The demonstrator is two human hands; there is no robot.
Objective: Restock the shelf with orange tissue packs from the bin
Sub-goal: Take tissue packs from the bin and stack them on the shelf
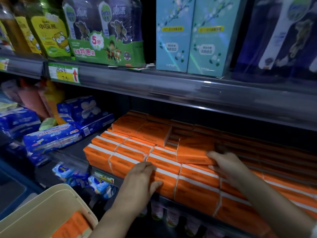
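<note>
Orange packs (130,152), flat film-wrapped bricks with white stripes, fill the shelf (75,155) from mid-width to its right end, with the front row at the front edge. Open room shows only in the dark gap under the upper shelf (171,86) and on the bare strip to the left, beside soft blue packs (51,138). Right hand (228,164) grips the right end of a top pack (193,150), fingers curled round it; left hand (142,179) lies against a front-edge pack, fingers almost straight, holding nothing. The cream hard-walled bin (42,201), lower left below the shelf edge, holds a spare pack (73,224).
</note>
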